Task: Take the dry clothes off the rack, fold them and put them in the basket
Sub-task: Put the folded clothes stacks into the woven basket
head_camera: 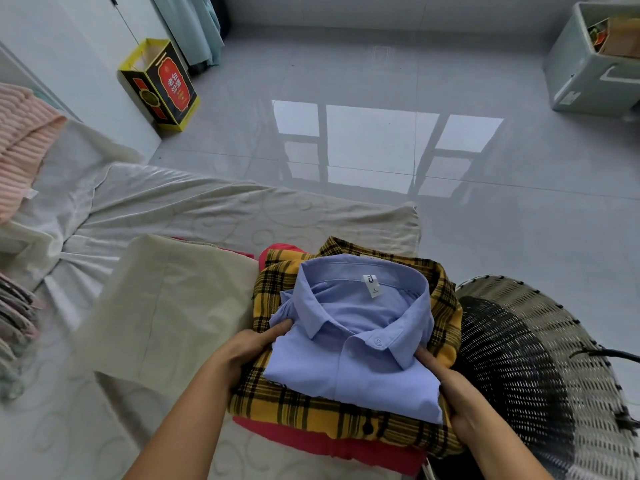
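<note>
At six o'clock, your left hand (pixel 242 349) and right hand (pixel 455 400) clamp the edges of the folded stack (pixel 311 415); lift it level and lower it into the basket (pixel 540 358) at three o'clock.

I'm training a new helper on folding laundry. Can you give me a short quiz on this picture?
1. True or false: the blue shirt lies on top of the yellow plaid shirt.
2. On which side of the person does the woven basket stand? A left, B right, C across the room.
3. What colour is the garment under the plaid shirt?
Key: 1 true; 2 B; 3 red.
</note>
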Demonstrator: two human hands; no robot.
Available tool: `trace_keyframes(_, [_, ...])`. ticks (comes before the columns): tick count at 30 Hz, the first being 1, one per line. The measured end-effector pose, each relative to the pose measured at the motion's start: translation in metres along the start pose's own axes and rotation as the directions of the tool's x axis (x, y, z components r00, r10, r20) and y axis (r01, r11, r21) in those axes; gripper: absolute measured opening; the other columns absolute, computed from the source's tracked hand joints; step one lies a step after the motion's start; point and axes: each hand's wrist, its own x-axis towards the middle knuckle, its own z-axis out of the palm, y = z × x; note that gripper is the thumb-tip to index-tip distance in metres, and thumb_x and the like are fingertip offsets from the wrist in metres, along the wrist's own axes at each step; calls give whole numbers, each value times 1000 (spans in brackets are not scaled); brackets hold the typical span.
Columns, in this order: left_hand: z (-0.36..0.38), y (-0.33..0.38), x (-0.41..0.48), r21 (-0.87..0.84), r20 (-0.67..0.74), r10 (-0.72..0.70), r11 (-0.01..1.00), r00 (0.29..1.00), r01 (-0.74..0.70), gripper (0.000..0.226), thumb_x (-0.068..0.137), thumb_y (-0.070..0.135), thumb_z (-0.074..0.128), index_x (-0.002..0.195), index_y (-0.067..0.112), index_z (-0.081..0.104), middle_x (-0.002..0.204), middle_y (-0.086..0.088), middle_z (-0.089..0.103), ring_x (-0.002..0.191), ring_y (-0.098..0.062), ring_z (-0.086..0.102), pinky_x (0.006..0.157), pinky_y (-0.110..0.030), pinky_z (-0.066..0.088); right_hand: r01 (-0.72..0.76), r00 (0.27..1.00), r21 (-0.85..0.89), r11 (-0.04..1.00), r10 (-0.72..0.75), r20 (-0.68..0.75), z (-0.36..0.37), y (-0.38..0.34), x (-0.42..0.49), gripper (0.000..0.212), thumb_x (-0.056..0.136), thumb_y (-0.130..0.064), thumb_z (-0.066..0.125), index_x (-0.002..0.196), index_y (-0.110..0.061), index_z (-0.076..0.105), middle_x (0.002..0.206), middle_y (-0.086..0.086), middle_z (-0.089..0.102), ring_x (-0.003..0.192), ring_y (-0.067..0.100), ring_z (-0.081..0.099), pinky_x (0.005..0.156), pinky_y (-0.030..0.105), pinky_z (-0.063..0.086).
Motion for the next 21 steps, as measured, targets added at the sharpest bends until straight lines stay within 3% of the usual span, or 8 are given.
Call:
trace_keyframes(3, [-3, 2, -2, -52, 57, 68, 996, 996, -66, 84, 43, 63, 81, 107, 10, 67, 94, -9, 71, 90, -26, 67, 72, -32, 52, -17, 993, 130, 991, 2, 116, -3, 1, 2, 21, 74, -25, 61, 70, -13, 78, 81, 20, 72, 63, 32, 70, 49, 41, 57])
trace_keyframes(6, [-7, -6, 2, -151, 69, 101, 984, 993, -89, 106, 15, 70, 83, 105, 15, 68, 100, -10, 72, 98, -29, 66, 95, -44, 49, 34, 986, 236, 971, -71, 150, -1, 1, 7, 36, 86, -19, 53, 59, -15, 77, 73, 16, 72, 59, 29, 70, 45, 38, 56])
trace_keyframes(8, [-10, -12, -1, -247, 88, 146, 961, 985, -120, 106, 22, 67, 85, 113, 17, 64, 104, -10, 72, 101, -29, 66, 98, -46, 46, 81, 979, 271, 959, -127, 158, 6, 0, 5, 38, 92, -14, 49, 67, -15, 78, 78, 16, 73, 62, 29, 70, 47, 37, 56])
trace_keyframes(11, [-17, -20, -9, -359, 63, 263, 906, 963, -224, 80, 48, 52, 84, 114, 12, 59, 89, -6, 74, 83, -21, 70, 73, -34, 54, 94, 961, 269, 959, -158, 229, 18, 0, -4, 19, 76, -14, 60, 70, -11, 78, 80, 19, 72, 63, 31, 70, 47, 36, 56])
trace_keyframes(13, [-16, -20, -15, -377, -4, 224, 903, 975, -209, 47, 79, 34, 67, 112, 2, 54, 72, -7, 68, 67, -18, 66, 59, -28, 51, 60, 954, 247, 967, -128, 270, 24, 3, -8, 17, 71, -16, 64, 78, -7, 77, 87, 23, 71, 67, 34, 70, 50, 38, 56])
trace_keyframes(15, [-21, -28, -17, -379, -48, 199, 903, 979, -202, 41, 94, 21, 45, 126, -5, 45, 53, -2, 64, 52, -6, 62, 53, -20, 48, 12, 965, 200, 980, -64, 256, 29, 8, -6, 19, 79, -16, 62, 82, -5, 77, 91, 24, 71, 71, 36, 70, 54, 39, 58])
trace_keyframes(17, [-21, -31, -18, -422, 28, 127, 901, 992, -103, 59, 82, 33, 55, 132, 4, 47, 65, -7, 71, 66, -11, 69, 65, -26, 51, -16, 978, 183, 983, -23, 209, 33, 10, -5, 26, 70, -19, 69, 92, -5, 74, 91, 24, 71, 72, 36, 70, 57, 40, 58])
trace_keyframes(21, [-24, -37, -13, -461, 83, 94, 886, 992, -46, 94, 37, 57, 87, 119, 22, 60, 105, -12, 71, 105, -31, 61, 94, -46, 44, -33, 978, 192, 981, -8, 208, 24, 8, -4, 56, 45, -20, 90, 95, -3, 73, 84, 25, 71, 65, 35, 69, 48, 38, 56])
